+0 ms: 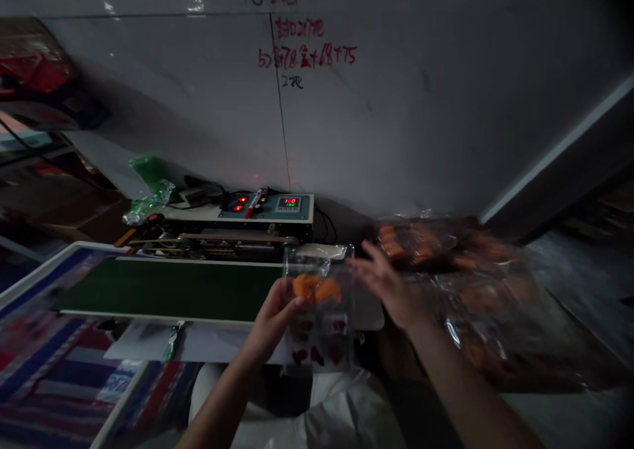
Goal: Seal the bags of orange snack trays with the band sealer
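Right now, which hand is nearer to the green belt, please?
Left. The left hand, holding the clear bag, is beside the green belt; the right hand is farther right, past the bag.

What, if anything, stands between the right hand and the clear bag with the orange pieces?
Nothing visible. The right hand is beside the upper right edge of the clear bag; contact is unclear. The left hand grips the bag's opposite side, outside that gap.

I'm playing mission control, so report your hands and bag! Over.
Left hand gripping clear bag, orange pieces inside. Right hand open near bag's right edge, contact unclear. Nothing seen blocking the bag.
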The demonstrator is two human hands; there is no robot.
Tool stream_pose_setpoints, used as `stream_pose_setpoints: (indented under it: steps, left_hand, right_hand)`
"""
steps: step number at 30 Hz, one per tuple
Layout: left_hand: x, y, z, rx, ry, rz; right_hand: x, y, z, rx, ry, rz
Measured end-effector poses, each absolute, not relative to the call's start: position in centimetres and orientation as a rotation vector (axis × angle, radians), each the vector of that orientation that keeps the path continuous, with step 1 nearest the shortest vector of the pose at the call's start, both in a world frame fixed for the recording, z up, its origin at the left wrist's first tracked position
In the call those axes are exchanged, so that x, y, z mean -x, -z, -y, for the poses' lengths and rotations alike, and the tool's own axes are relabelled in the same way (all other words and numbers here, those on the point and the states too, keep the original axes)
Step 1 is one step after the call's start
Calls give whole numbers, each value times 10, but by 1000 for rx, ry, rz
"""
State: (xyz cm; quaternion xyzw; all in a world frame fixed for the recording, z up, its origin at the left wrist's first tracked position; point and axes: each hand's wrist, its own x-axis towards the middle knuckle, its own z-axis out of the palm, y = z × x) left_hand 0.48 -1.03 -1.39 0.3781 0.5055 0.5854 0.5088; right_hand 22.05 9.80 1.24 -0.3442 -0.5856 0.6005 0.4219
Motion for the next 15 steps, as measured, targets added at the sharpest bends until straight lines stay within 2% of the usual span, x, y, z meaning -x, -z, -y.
stream_pose_setpoints:
  steps: [3,9,15]
  left_hand:
    - [-15,18,8,-841,-1475,-1159]
    - [-15,14,-16,-510,-1586,-1285]
    - [-6,16,-39,-531,-1552,-1363]
  right_hand:
    - [-198,25,-77,929,-1603,1418]
    - [-180,52,-77,958,-1142,1563]
    - [-183,64,-83,919,-943,1718]
